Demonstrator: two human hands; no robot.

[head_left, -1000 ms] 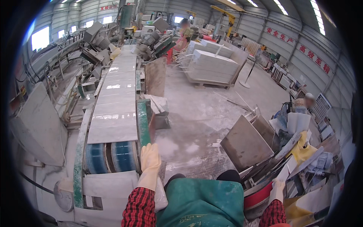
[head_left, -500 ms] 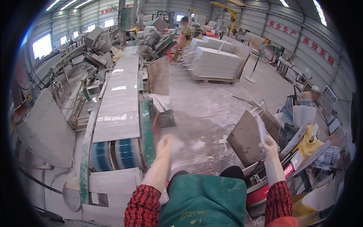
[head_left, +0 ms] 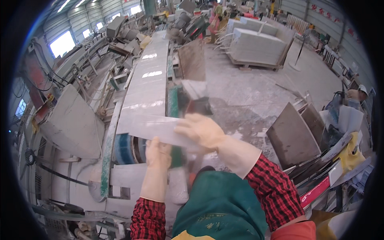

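My right hand (head_left: 202, 130), in a pale rubber glove, grips the right end of a thin pale sheet (head_left: 150, 125). Blur and glare leave its material unclear. The sheet slants over the near end of a conveyor line of wet, glossy white stone slabs (head_left: 148, 86). My left hand (head_left: 158, 152), gloved likewise, is closed at the sheet's lower edge, its fingers bent and partly smeared. Below the sheet show the blue belts (head_left: 125, 149) of the conveyor, beside its green side rail (head_left: 173, 102).
Stacked white slabs (head_left: 258, 46) stand on a pallet at the far right. Brown boards (head_left: 294, 136) and scrap pieces lean to my right. A large grey slab (head_left: 74, 122) leans at left. One person (head_left: 215, 18) stands at the back, another (head_left: 358, 93) at far right.
My right hand has swung left, bringing the thin sheet from beside the leaning boards to the conveyor's end. My left hand has come to the sheet's lower edge. The view has turned left.
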